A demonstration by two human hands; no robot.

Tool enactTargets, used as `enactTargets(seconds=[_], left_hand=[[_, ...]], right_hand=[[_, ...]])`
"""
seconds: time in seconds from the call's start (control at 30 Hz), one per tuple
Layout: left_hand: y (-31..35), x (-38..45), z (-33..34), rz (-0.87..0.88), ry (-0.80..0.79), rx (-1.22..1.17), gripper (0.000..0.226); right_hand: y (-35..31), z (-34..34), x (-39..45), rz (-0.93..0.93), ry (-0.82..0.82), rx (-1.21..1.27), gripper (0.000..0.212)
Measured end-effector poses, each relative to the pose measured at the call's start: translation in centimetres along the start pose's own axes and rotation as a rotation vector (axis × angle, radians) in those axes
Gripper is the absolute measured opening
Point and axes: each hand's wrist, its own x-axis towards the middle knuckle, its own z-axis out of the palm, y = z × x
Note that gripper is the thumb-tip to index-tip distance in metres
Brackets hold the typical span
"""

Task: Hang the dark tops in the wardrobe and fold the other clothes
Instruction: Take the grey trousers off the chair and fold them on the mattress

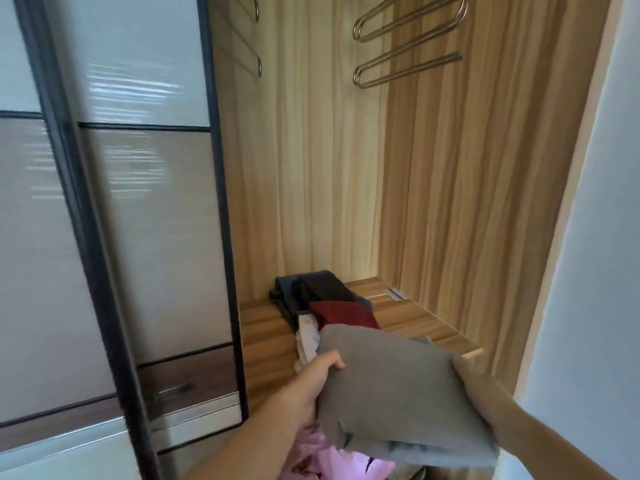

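Folded grey garment (398, 386) between both hands' fingers (334, 362), seemingly pinched, over wardrobe shelf (263, 327).

Clothes pile (322, 306) on wooden shelf (426, 320)

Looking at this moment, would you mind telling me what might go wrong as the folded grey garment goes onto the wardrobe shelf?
1. The left hand and right hand grip the grey garment only at its sides, so its folds may sag open.
2. The loose pile of dark, red and white clothes already fills the wooden shelf unevenly; the garment could land tilted and slide off.
3. It may bury dark tops that need hanging.
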Motion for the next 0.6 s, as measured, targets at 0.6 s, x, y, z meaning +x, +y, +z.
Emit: enactTargets(seconds=[0.6], left_hand=[[12.9,24.8,-3.1,0.350,0.209,-0.932,0.082]], right_hand=[[-7.0,14.2,20.3,0.227,-0.443,0.801,0.040]])
